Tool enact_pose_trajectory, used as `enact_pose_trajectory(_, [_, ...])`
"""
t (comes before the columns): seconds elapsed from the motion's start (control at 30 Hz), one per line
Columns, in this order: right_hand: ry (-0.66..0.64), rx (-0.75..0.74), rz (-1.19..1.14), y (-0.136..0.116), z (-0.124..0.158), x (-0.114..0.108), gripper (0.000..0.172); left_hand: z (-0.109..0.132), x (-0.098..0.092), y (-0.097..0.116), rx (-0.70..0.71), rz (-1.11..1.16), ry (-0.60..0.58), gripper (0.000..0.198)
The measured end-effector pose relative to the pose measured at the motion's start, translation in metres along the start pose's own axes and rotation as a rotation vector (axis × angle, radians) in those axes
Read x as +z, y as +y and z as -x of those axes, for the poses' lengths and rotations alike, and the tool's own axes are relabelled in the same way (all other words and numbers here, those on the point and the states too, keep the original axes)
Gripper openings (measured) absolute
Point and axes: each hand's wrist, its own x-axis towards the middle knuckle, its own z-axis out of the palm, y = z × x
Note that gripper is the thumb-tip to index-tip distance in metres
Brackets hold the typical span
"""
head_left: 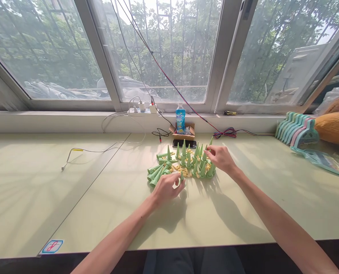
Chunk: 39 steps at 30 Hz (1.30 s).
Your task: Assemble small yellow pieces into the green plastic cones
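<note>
On the pale green table (72,182), head view, below the window sill: a tight cluster of green cones (190,160), most of them upright. A few fallen cones (157,173) lie on their sides at its left edge. Small yellow pieces (183,171) are scattered between the bases.

Left hand (167,188) sits at the near edge of the cluster, fingers curled in and pinched on one small cone (181,177), which is held upright just above the table.

Right hand (220,158) is over the cluster's right side, thumb and forefinger drawn together at the tip of a standing cone (205,155). Cannot tell whether it actually grips. The two hands are apart, with the cluster between them.

Behind the cluster: a dark phone (184,143) lying flat, a small cardboard box (186,131), and a blue-labelled bottle (180,119). Red and black wires (226,133) are coiled to the right. Far right, a row of pastel plastic pieces (296,129).
</note>
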Motion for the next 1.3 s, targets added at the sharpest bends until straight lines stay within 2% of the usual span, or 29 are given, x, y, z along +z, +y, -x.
enact_pose_trajectory(0.13, [0.039,0.062,0.017,-0.004,0.002,-0.005,0.027,0.0,0.0,0.0,0.002,-0.009,0.007,0.025])
enact_pose_trajectory(0.23, [0.184,0.077,0.002,-0.016,0.013,-0.007,0.032,0.0,0.0,0.0,0.018,-0.018,0.014,0.024])
enact_pose_trajectory(0.3, [0.257,0.027,-0.023,-0.027,0.027,-0.001,0.03,0.0,0.0,0.0,0.033,-0.022,0.024,0.023])
enact_pose_trajectory(0.37, [0.201,-0.062,-0.034,-0.037,0.043,0.011,0.026,0.0,0.0,0.0,0.049,-0.022,0.04,0.024])
enact_pose_trajectory(0.47, [-0.027,-0.152,0.028,-0.051,0.066,0.032,0.021,0.0,0.0,0.0,0.055,-0.019,0.059,0.024])
enact_pose_trajectory(0.57, [-0.242,-0.138,0.176,-0.061,0.079,0.046,0.021,0.0,0.0,-0.001,0.045,-0.033,0.072,0.026])
enact_pose_trajectory(0.7, [-0.386,-0.107,0.285,-0.065,0.081,0.049,0.019,0.001,0.001,-0.002,0.037,-0.039,0.067,0.027])
enact_pose_trajectory(0.87, [-0.442,-0.115,0.31,-0.059,0.08,0.051,0.016,0.002,0.001,-0.003,0.046,-0.027,0.06,0.025])
enact_pose_trajectory(1.3, [-0.419,-0.069,0.314,-0.051,0.082,0.059,0.018,0.002,0.001,-0.003,0.046,-0.036,0.055,0.027])
